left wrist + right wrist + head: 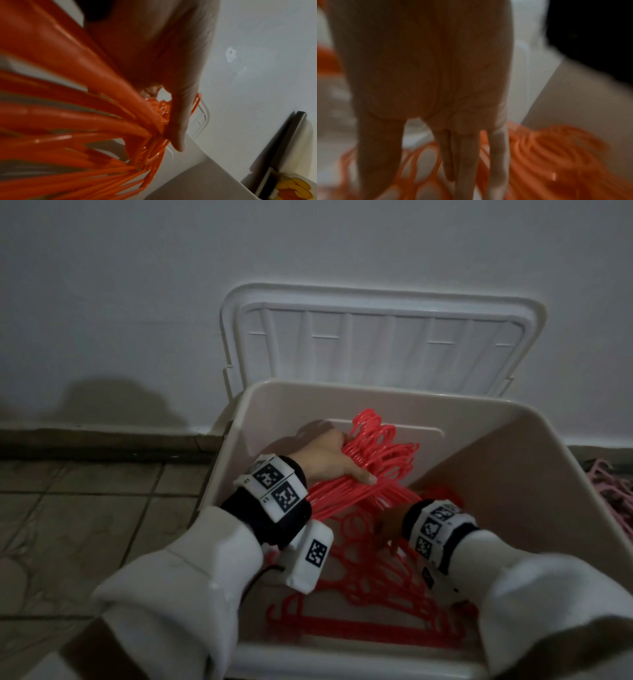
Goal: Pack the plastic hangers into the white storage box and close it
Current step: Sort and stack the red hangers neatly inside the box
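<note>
Nearest, loose red hangers (pixel 359 625) lie flat on the floor of the white box (pixel 534 474). Above them the right hand (pixel 426 75) reaches down with straight, spread fingers (pixel 465 162), seemingly touching the pile, though blur hides the contact. Farther in, the left hand (pixel 329 460) grips a bundle of hangers (pixel 373 463) inside the box. Behind, the lid (pixel 380 344) stands open against the wall (pixel 308 244).

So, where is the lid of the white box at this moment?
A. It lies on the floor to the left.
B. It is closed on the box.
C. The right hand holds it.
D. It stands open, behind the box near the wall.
D: the lid stands upright behind the open white box, near the wall.
</note>
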Tool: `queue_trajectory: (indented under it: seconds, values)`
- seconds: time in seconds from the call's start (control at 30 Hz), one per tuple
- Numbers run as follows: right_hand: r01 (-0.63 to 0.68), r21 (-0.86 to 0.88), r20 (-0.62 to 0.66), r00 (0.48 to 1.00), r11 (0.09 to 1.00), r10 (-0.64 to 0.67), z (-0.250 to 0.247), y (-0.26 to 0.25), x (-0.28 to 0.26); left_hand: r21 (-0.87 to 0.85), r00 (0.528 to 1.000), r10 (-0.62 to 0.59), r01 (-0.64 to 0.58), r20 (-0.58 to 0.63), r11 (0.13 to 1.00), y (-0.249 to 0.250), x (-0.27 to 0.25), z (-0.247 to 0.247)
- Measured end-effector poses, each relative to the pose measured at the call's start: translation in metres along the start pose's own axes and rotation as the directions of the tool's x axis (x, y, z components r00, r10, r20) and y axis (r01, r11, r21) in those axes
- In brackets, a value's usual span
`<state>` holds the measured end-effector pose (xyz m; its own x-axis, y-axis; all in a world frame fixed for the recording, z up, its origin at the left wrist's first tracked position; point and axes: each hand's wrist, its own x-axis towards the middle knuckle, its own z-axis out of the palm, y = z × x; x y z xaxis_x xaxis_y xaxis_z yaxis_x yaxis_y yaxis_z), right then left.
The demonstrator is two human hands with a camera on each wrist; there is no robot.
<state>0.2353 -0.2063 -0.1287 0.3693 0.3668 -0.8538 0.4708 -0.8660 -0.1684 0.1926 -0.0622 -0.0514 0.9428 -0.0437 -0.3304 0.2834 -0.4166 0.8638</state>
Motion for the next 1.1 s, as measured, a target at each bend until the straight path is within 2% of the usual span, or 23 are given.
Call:
queue_trajectory:
  seconds: [0.17, 0.3, 0.47, 0.67, 0.77, 0.9, 1.03, 1.1]
  values:
    - [-0.003, -0.004, -0.212, 0.977, 1.000, 0.002, 0.022, -0.001, 0.018, 0.034, 1.000, -0.001, 0.001, 0.004, 0.999, 0.000, 0.005, 0.001]
    - [-0.032, -0.056, -0.237, 0.971, 0.998, 0.018, 0.018, 0.006, 0.012, 0.028, 1.000, -0.005, 0.005, -0.011, 1.000, 0.001, 0.007, 0.000]
    - [0.026, 0.062, -0.350, 0.937, 0.998, -0.002, 0.008, -0.001, -0.012, -0.039, 1.000, -0.011, 0.011, 0.020, 0.999, 0.003, 0.006, -0.004]
    - [0.000, -0.200, -0.298, 0.953, 0.980, -0.060, 0.001, 0.004, -0.024, -0.099, 0.999, -0.030, 0.033, 0.023, 0.995, 0.004, 0.004, -0.010]
    - [0.104, -0.150, -0.294, 0.945, 0.983, -0.144, -0.004, 0.011, -0.033, -0.077, 0.999, -0.032, 0.034, 0.027, 0.996, 0.006, 0.003, -0.012]
    - [0.310, -0.037, -0.356, 0.884, 0.950, -0.302, -0.015, 0.021, -0.056, -0.041, 0.999, -0.028, 0.029, 0.015, 0.999, 0.006, 0.001, -0.013]
    - [0.387, 0.006, -0.359, 0.861, 0.922, -0.359, -0.023, 0.028, -0.076, -0.020, 1.000, -0.020, 0.020, 0.023, 1.000, 0.006, 0.001, -0.014]
    - [0.435, 0.013, -0.429, 0.815, 0.900, -0.388, -0.026, 0.030, -0.085, -0.006, 0.999, -0.021, 0.021, 0.028, 1.000, 0.006, 0.000, -0.015]
